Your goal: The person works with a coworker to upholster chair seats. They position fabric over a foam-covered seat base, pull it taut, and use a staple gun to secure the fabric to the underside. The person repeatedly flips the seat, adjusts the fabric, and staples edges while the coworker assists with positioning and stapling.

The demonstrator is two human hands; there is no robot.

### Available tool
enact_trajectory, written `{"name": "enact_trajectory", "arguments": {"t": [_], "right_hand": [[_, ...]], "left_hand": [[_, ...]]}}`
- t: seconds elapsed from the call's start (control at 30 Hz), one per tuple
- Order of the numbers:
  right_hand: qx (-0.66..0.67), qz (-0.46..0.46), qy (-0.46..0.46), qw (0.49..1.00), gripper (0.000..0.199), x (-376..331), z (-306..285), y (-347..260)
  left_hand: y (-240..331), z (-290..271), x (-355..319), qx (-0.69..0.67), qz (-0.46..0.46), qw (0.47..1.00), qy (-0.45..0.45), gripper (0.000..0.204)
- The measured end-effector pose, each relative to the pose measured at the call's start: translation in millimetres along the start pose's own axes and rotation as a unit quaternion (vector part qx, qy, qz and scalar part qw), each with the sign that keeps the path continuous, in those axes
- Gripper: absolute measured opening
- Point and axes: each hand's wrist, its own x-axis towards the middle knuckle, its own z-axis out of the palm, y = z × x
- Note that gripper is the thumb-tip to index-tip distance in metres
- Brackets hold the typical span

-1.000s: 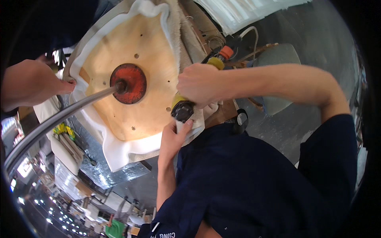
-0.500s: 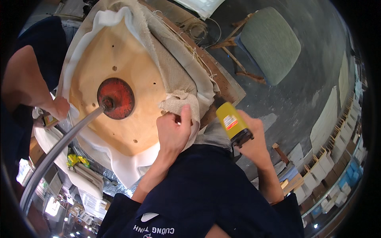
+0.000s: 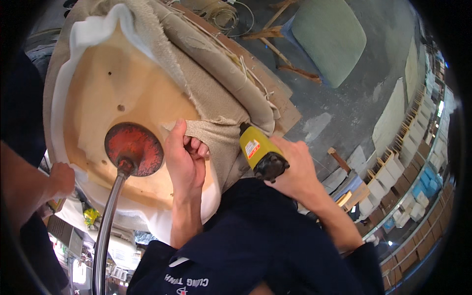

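Note:
A plywood seat panel (image 3: 93, 98), edged with white padding (image 3: 60, 103), lies in front of me. Beige woven fabric (image 3: 211, 98) wraps round its right side. My left hand (image 3: 186, 160) is closed on a folded end of that fabric, pulled inward over the wood. In my right hand (image 3: 297, 169) is a yellow and black staple gun (image 3: 260, 150), its dark nose at the fabric on the panel's right edge. A red round plate (image 3: 132, 150) on a curved metal rod (image 3: 109, 216) presses onto the wood.
At the left, a co-worker's hand (image 3: 61, 179) touches the panel's padded edge. A green upholstered chair (image 3: 329, 42) lies tipped on the floor at the upper right. Coiled hose (image 3: 223, 18) is near it. Rows of white pieces and boxes (image 3: 408, 179) line the right.
The staple gun has come leftward to the panel's edge. My left hand has drawn the fabric end further inward. In view, the panel has shifted left.

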Motion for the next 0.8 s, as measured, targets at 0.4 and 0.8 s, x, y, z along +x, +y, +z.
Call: {"name": "enact_trajectory", "arguments": {"t": [0.4,0.8], "right_hand": [[0.078,0.028,0.021,0.996,0.034,-1.3,16.6,-12.6],[0.061,-0.093,0.082,0.99,0.047,-25.3,23.4,52.3]], "left_hand": [[29.4,92.3,54.0,0.282,-0.032,0.94,-0.189,0.038],[-47.8,1.1,-60.8,0.579,0.431,0.688,-0.078,0.047]]}}
